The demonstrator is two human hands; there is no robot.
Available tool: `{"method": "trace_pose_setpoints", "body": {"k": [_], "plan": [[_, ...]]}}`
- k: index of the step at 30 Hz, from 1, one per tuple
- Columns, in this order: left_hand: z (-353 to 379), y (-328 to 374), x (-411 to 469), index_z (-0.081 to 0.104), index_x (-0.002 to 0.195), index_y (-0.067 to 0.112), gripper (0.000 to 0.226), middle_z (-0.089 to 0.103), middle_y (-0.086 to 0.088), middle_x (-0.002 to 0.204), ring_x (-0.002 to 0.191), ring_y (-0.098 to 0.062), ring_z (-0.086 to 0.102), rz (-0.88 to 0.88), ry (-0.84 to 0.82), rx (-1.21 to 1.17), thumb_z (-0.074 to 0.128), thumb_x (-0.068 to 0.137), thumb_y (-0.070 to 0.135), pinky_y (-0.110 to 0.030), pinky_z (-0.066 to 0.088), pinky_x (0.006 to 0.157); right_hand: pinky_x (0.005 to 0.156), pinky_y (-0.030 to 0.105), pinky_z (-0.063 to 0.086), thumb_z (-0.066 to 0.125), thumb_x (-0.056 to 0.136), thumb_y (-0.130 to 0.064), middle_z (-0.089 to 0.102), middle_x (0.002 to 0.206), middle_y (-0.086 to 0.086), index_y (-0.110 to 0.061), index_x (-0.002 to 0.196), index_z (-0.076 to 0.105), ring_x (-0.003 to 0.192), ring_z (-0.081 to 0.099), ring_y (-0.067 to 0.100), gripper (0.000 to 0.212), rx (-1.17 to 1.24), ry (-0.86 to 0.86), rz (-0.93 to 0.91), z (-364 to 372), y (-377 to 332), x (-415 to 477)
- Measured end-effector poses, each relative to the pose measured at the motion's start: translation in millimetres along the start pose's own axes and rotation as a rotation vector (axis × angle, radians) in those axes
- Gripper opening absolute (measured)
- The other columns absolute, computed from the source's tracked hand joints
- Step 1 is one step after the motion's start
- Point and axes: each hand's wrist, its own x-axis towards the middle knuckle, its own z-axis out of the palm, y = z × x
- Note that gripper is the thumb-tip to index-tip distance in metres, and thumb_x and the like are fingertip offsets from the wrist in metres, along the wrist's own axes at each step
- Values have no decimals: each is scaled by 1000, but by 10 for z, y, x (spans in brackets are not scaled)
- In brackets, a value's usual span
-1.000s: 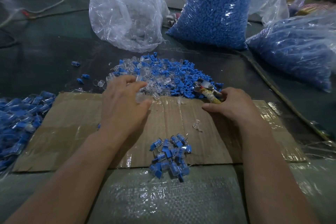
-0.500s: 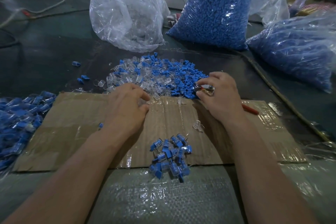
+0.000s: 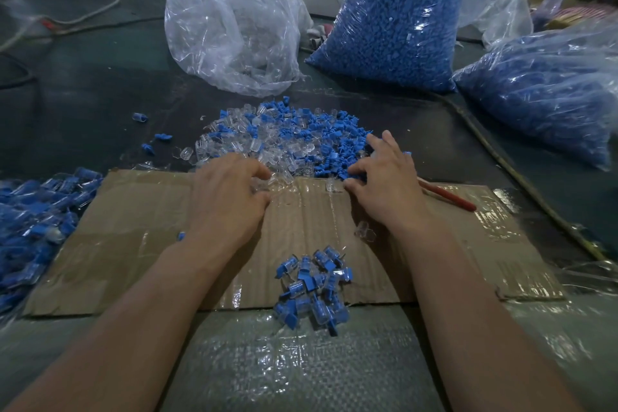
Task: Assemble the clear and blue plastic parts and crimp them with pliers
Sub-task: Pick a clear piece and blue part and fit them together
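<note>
A mixed pile of loose clear and blue parts (image 3: 287,144) lies on the dark table just beyond the cardboard sheet (image 3: 133,244). At the pile's near edge, my left hand (image 3: 227,201) has its fingers curled and pinches a clear part (image 3: 262,185) against the thumb. My right hand (image 3: 384,184) rests with spread fingers on the blue parts at the pile's right side and holds nothing. The red-handled pliers (image 3: 448,196) lie on the cardboard, their head hidden under my right hand. A small heap of assembled pieces (image 3: 314,291) sits at the cardboard's near edge.
A bag of clear parts (image 3: 234,27) and two bags of blue parts (image 3: 391,27) (image 3: 548,90) stand behind the pile. More assembled pieces (image 3: 33,217) are heaped at the left. One clear part (image 3: 363,230) lies loose by my right wrist. A cable (image 3: 521,177) runs along the right.
My right hand has put the pliers down on the cardboard and moved forward onto the blue parts. My left hand has stayed at the pile's near edge, its fingers closing in.
</note>
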Motion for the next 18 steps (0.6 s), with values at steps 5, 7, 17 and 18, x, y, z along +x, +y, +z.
{"method": "trace_pose_setpoints", "body": {"k": [5, 7, 17, 18], "plan": [[-12, 14, -26, 69, 103, 15, 23, 65, -6, 105, 91, -12, 45, 3, 21, -67, 70, 80, 15, -31, 32, 90, 115, 47, 11, 61, 87, -29, 26, 152, 5, -18, 104, 68, 143, 6, 21, 21, 35, 8, 11, 14, -4, 18], [-14, 27, -28, 70, 102, 15, 21, 68, -4, 100, 86, -7, 43, 13, 37, -105, 70, 80, 15, -30, 34, 87, 115, 46, 11, 62, 87, -28, 27, 151, 4, -18, 101, 68, 143, 8, 20, 18, 47, 7, 17, 24, 4, 25], [-98, 104, -84, 71, 97, 11, 19, 58, 11, 86, 70, 12, 43, 68, 115, -279, 67, 80, 3, 7, 28, 70, 114, 48, 11, 59, 88, -31, 29, 150, 4, -26, 104, 65, 142, 9, 22, 17, 36, -9, 21, 41, 7, 42], [-106, 109, -87, 71, 97, 10, 18, 57, 12, 85, 66, 15, 43, 70, 123, -299, 68, 80, 3, 9, 28, 68, 114, 48, 10, 57, 89, -32, 28, 150, 4, -26, 106, 64, 142, 9, 22, 19, 30, -15, 20, 44, 4, 41]]}}
